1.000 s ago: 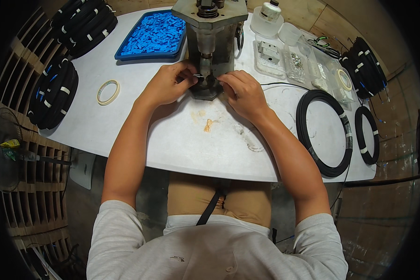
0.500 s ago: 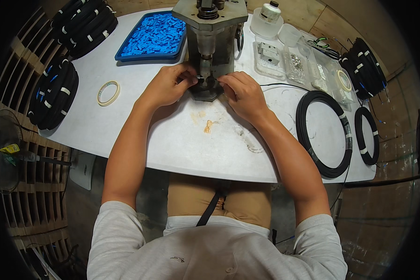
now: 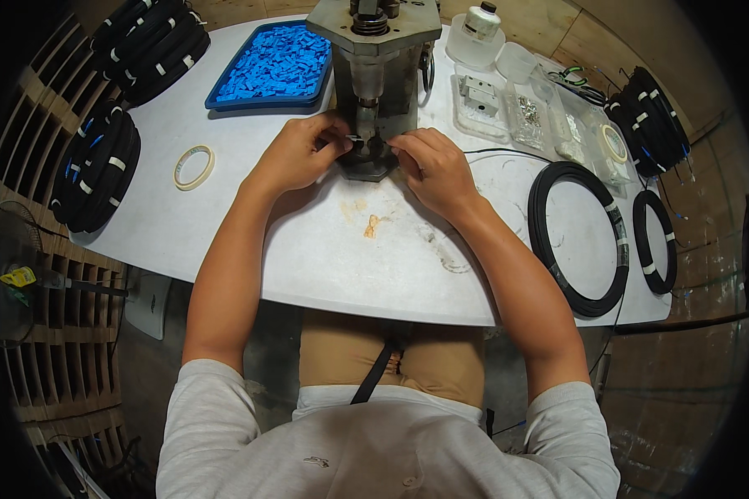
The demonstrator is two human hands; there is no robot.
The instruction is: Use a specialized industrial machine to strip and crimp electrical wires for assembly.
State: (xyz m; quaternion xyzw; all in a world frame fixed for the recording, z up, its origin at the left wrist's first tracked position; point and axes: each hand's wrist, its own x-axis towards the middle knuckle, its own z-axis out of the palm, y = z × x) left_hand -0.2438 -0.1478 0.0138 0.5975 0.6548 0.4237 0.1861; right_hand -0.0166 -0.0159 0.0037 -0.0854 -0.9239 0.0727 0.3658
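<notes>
Left hand [image 3: 304,151], upper centre of frame, thumb and forefinger nearly closed on small piece [image 3: 354,138], kind unclear, beside press [image 3: 373,51]. Right hand [image 3: 435,168] pinched likewise, apparently on thin black cable [image 3: 508,150] running rightward; exact grip hidden. Cable probably light, springy; best held near end.

"Anyone counting stuff here?"

"Yep: one left hand [image 3: 304,151], one right hand [image 3: 434,162], one metal press [image 3: 374,43], one blue tray [image 3: 262,105]. Blue pieces [image 3: 275,62]? Way too many to count lol."

"Tape rolls [image 3: 178,173]?"

"Two that I can see. Plus two flat black coils [image 3: 541,224], three chunky cable stacks [image 3: 146,51] and one black-capped bottle [image 3: 483,22]."
</notes>
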